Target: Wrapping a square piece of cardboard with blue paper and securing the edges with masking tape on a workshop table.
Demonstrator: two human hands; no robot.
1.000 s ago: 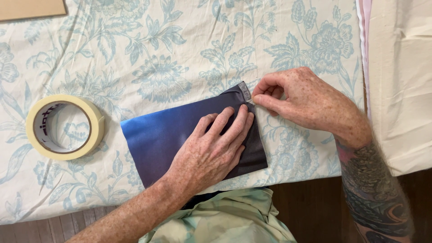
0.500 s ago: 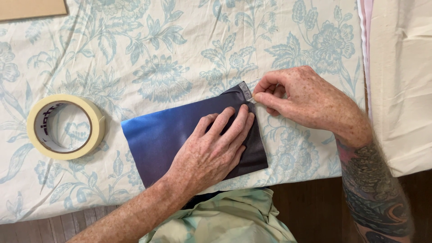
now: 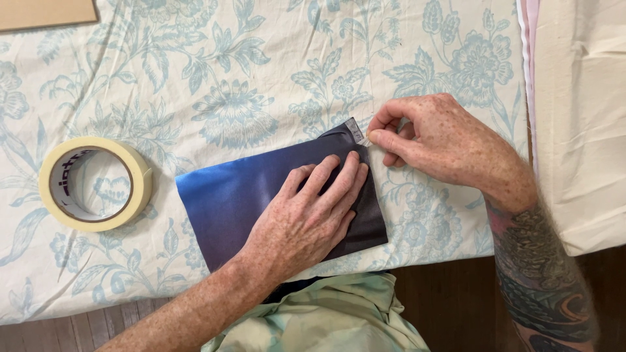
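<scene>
Just right of frame centre, the left hand (image 3: 306, 218) lies flat, pinning the dark blue sheet (image 3: 241, 202) while the right hand (image 3: 437, 146) pinches its taped upper-right corner (image 3: 357, 132), probably pressing it down; next calls for firm smoothing.

tape roll (image 3: 95, 184) left of the sheet (image 3: 241, 202) on the cloth (image 3: 261, 78), left hand (image 3: 306, 218) atop sheet

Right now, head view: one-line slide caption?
Left hand flattens dark blue sheet; right hand pinches its corner; tape roll alongside.
</scene>
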